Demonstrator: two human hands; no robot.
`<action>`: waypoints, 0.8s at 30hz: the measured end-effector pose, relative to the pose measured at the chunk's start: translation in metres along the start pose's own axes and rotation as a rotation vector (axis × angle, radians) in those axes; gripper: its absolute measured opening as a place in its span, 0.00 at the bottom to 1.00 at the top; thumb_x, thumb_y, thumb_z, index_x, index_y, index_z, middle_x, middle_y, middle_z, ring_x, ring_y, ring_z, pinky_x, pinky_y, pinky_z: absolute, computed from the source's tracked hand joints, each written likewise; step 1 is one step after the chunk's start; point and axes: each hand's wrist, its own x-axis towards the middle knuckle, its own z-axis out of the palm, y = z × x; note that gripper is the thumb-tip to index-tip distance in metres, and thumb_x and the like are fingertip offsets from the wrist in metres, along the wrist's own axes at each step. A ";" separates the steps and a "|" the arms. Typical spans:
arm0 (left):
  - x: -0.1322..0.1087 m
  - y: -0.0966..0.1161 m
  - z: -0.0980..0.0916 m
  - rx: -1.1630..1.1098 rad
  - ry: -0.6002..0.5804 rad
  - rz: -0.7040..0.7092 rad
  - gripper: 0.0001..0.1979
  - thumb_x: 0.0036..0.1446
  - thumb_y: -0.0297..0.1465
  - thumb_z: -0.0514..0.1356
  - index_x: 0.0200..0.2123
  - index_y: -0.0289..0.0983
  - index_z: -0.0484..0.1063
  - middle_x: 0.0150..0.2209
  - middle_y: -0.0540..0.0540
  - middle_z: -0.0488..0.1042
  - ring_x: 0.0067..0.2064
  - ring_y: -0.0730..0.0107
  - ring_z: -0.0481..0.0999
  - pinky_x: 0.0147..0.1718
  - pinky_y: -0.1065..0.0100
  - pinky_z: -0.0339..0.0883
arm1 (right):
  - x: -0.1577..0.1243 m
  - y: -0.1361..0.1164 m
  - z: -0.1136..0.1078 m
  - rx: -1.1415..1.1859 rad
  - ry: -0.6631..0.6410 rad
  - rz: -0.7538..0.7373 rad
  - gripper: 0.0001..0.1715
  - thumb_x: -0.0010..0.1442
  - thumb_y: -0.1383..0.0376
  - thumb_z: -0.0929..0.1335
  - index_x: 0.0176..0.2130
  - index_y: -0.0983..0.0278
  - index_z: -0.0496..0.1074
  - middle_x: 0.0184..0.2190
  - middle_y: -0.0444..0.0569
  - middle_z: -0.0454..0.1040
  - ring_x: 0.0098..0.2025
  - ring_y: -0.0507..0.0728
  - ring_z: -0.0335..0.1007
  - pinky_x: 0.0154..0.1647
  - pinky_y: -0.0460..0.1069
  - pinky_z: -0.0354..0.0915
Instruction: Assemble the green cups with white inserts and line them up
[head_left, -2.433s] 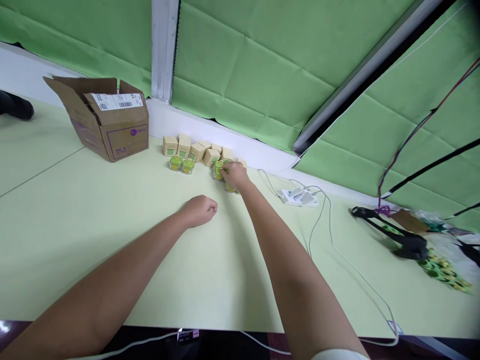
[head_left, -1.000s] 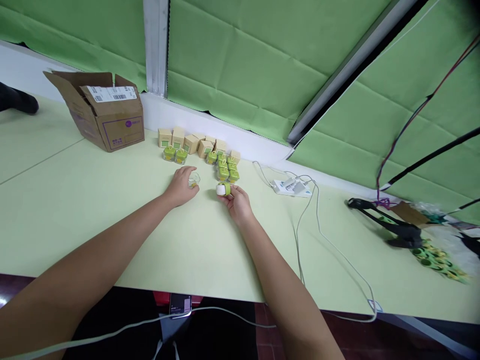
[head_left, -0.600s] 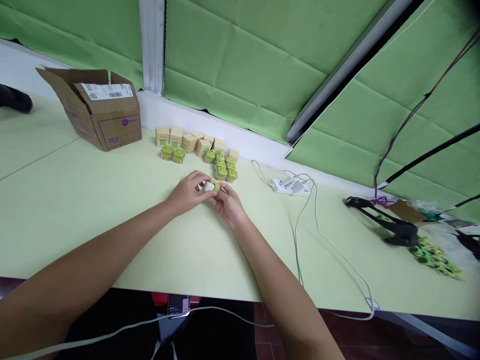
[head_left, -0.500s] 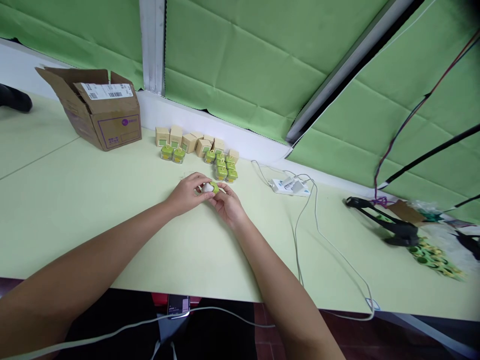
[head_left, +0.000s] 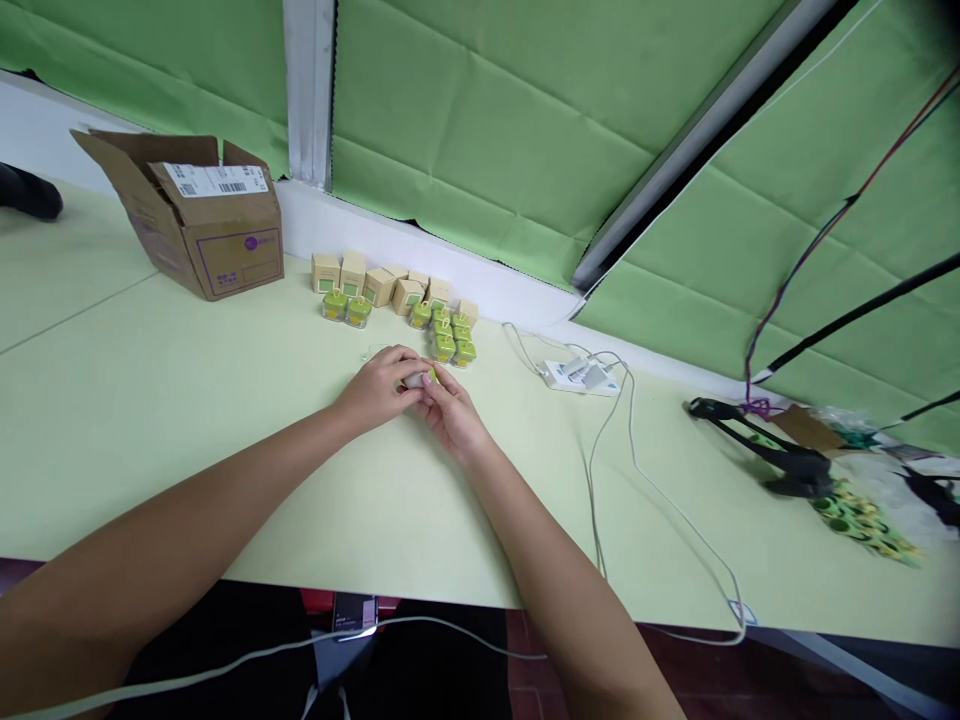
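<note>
Over the table, my left hand (head_left: 377, 388) and my right hand (head_left: 452, 410) meet, their fingers wrapped around one small white-and-green piece (head_left: 415, 380). Its white end lies toward my left fingers and its green end toward my right ones. Fingers cover much of it, so its exact kind is unclear. Beyond my hands stand several small clear containers with green lids (head_left: 443, 348), and two more green-lidded containers (head_left: 358, 312) sit farther left. A small transparent item (head_left: 369, 354) lies behind my left hand, too faint to make out.
Small cardboard boxes (head_left: 379, 286) line the back by the wall. An opened carton (head_left: 236, 245) stands back left. A power strip (head_left: 577, 376) with trailing white cables lies right. Farther right are a black strap-like object (head_left: 787, 460) and green-yellow items (head_left: 866, 520). A phone (head_left: 355, 613) shows below the table edge.
My right thumb and fingers have shifted over the piece, covering more of its green end. The piece appears slightly turned. Both hands stay in nearly the same place.
</note>
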 end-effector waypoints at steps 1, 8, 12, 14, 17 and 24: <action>0.001 0.000 0.000 -0.010 0.000 -0.010 0.15 0.60 0.29 0.61 0.50 0.43 0.80 0.50 0.45 0.76 0.54 0.61 0.76 0.56 0.60 0.71 | 0.000 0.000 0.000 -0.004 0.004 -0.008 0.35 0.51 0.54 0.81 0.54 0.58 0.71 0.40 0.45 0.83 0.42 0.56 0.82 0.48 0.51 0.76; 0.004 0.006 -0.007 -0.120 -0.047 -0.078 0.15 0.58 0.31 0.62 0.48 0.42 0.80 0.48 0.45 0.76 0.49 0.63 0.77 0.46 0.65 0.74 | 0.000 -0.003 -0.001 -0.060 -0.020 -0.035 0.32 0.51 0.52 0.80 0.51 0.59 0.72 0.40 0.46 0.83 0.41 0.56 0.81 0.49 0.52 0.76; 0.005 0.010 -0.008 -0.090 -0.044 -0.038 0.14 0.60 0.32 0.60 0.48 0.41 0.80 0.48 0.45 0.76 0.48 0.64 0.77 0.41 0.67 0.73 | 0.001 -0.004 -0.001 -0.061 -0.037 -0.037 0.32 0.51 0.51 0.80 0.50 0.58 0.73 0.41 0.47 0.83 0.44 0.58 0.81 0.48 0.53 0.76; 0.005 0.010 -0.007 -0.046 -0.018 -0.003 0.12 0.59 0.30 0.60 0.46 0.40 0.79 0.47 0.45 0.76 0.46 0.65 0.77 0.43 0.67 0.72 | 0.001 -0.004 -0.001 -0.064 -0.046 -0.032 0.31 0.52 0.51 0.80 0.51 0.58 0.73 0.42 0.47 0.83 0.45 0.59 0.81 0.49 0.53 0.76; 0.005 0.008 -0.008 -0.020 0.019 0.008 0.09 0.57 0.29 0.60 0.42 0.38 0.76 0.45 0.45 0.75 0.44 0.66 0.77 0.43 0.66 0.72 | 0.002 -0.004 -0.002 -0.061 -0.037 -0.026 0.31 0.51 0.52 0.80 0.50 0.58 0.73 0.41 0.46 0.83 0.44 0.58 0.81 0.49 0.53 0.76; 0.003 0.005 -0.009 -0.018 -0.088 0.048 0.14 0.59 0.31 0.62 0.49 0.40 0.73 0.52 0.42 0.75 0.54 0.59 0.75 0.55 0.60 0.70 | 0.000 -0.009 -0.005 -0.073 -0.024 -0.017 0.31 0.51 0.54 0.80 0.51 0.57 0.71 0.38 0.44 0.82 0.41 0.57 0.81 0.47 0.53 0.75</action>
